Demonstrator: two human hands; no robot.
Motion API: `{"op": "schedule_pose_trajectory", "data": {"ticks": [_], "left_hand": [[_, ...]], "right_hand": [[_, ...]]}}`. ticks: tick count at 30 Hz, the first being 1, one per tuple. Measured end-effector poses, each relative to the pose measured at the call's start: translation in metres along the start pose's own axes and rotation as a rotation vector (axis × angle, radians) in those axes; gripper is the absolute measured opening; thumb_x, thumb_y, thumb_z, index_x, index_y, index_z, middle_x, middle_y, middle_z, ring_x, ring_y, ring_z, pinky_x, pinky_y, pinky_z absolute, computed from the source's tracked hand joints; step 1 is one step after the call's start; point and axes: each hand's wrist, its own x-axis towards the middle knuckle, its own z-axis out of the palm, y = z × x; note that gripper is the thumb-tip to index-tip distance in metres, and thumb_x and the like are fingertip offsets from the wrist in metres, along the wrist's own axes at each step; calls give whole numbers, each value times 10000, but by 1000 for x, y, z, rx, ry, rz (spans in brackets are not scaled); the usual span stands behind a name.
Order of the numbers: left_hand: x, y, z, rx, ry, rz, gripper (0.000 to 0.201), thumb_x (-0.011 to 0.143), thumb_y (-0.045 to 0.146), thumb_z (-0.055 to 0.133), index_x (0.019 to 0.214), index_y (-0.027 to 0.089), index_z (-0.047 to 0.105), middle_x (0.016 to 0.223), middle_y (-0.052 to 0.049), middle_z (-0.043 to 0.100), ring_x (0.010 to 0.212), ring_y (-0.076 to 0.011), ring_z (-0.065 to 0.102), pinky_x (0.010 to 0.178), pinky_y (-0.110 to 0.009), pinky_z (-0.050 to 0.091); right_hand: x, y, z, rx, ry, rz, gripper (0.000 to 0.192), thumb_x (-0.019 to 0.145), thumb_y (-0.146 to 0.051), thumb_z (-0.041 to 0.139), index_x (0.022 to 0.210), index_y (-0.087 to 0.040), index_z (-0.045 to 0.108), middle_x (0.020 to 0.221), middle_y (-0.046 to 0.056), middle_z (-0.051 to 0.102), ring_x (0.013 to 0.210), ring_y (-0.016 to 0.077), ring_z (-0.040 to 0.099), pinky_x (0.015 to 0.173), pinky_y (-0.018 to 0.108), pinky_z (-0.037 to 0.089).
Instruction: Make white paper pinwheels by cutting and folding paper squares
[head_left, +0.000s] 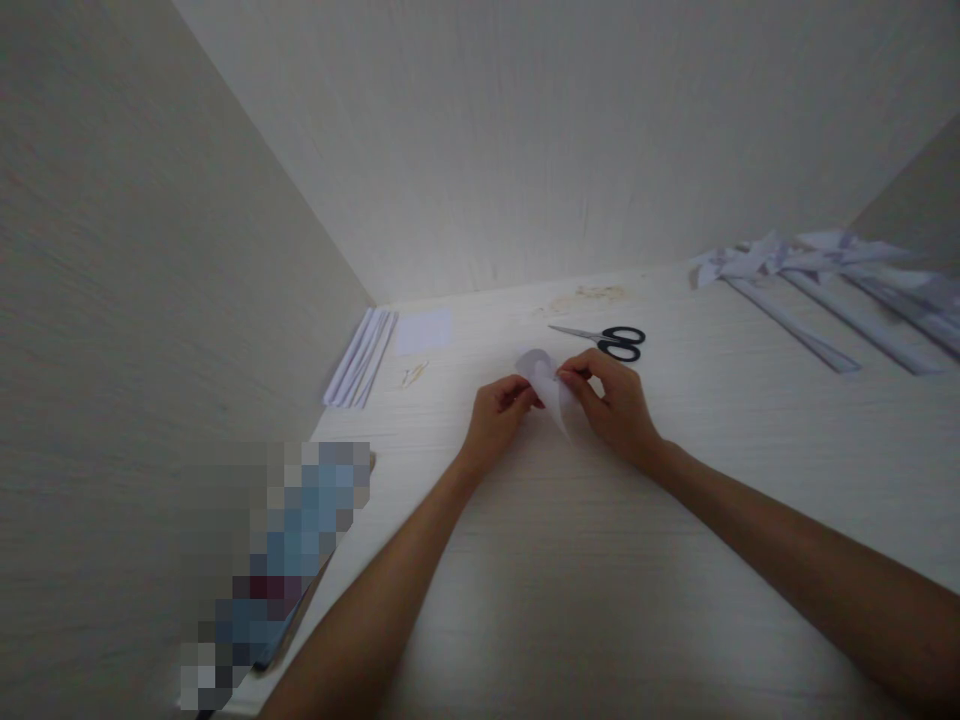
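A small piece of white paper, curled and with pointed corners, is held up between my two hands over the pale table. My left hand pinches its left side with thumb and fingers. At its right edge, my right hand has thumb and fingertips closed on the paper. Just behind my right hand lies a pair of scissors with black handles, its blades pointing left. Part of the paper is hidden behind my fingers.
Rolled white paper sticks and a flat paper square lie at the back left, near a few small thin sticks. Several paper pinwheels on sticks rest at the back right. A blurred-out object stands along the left wall.
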Motion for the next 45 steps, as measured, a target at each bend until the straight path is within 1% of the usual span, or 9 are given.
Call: {"op": "schedule_pose_trajectory", "data": {"ticks": [5, 11, 15, 20, 23, 27, 32, 41, 45], "left_hand": [[0, 2, -1, 21, -12, 8, 114, 667, 147, 513, 629, 148, 621, 575, 8, 590, 554, -92, 528, 572, -222, 433], [0, 1, -1, 45, -46, 24, 144, 678, 154, 496, 660, 148, 639, 591, 5, 597, 555, -92, 527, 567, -218, 432], [0, 0, -2, 82, -63, 39, 152, 673, 150, 492, 613, 145, 631, 589, 8, 592, 558, -94, 519, 567, -218, 426], [-1, 3, -5, 160, -9, 57, 158, 645, 111, 483, 525, 147, 578, 546, 17, 565, 550, -101, 503, 553, -222, 410], [0, 6, -9, 199, 26, 103, 144, 632, 99, 488, 527, 151, 572, 553, 17, 559, 567, -106, 505, 559, -221, 404], [0, 7, -12, 232, -14, 156, 175, 663, 106, 466, 567, 152, 604, 594, 2, 568, 604, -110, 514, 581, -223, 400], [0, 3, -14, 239, -67, 173, 179, 684, 124, 473, 596, 147, 627, 603, -4, 559, 605, -106, 506, 569, -216, 385], [1, 1, -14, 256, -110, 199, 196, 700, 138, 459, 605, 146, 630, 617, -16, 568, 613, -112, 517, 575, -223, 389], [1, 0, -15, 290, -121, 221, 163, 688, 133, 478, 605, 142, 618, 619, -8, 567, 617, -108, 517, 585, -220, 391]], "right_hand": [[0, 1, 0, 10, -28, -12, 94, 788, -167, 463, 712, -188, 515, 668, 8, 545, 628, 123, 502, 592, 257, 396], [0, 0, 0, 3, -75, -36, 107, 798, -187, 465, 704, -180, 516, 668, 13, 541, 636, 126, 508, 602, 258, 398], [-1, 0, 1, -6, -105, -52, 106, 799, -186, 468, 713, -175, 528, 679, 23, 554, 648, 134, 514, 617, 272, 401], [-2, 0, 1, 17, -59, -88, 64, 782, -166, 482, 780, -188, 542, 724, 24, 562, 685, 137, 526, 645, 281, 421], [-2, 1, 1, 4, -29, -123, 96, 763, -129, 479, 811, -193, 533, 776, 33, 557, 718, 140, 528, 664, 289, 429], [-3, 2, 2, -22, -55, -128, 71, 745, -127, 492, 759, -192, 518, 735, 24, 552, 698, 140, 524, 651, 291, 422], [-3, 2, 1, -12, -86, -126, 88, 705, -113, 514, 763, -179, 525, 688, 8, 552, 643, 125, 517, 632, 278, 414], [-1, -2, 0, 66, -143, -73, 104, 664, -79, 510, 710, -168, 540, 650, 2, 544, 603, 109, 514, 596, 247, 424], [-1, -1, -1, 94, -153, -56, 108, 655, -78, 522, 713, -164, 553, 651, 5, 564, 601, 107, 527, 588, 240, 431]]}}
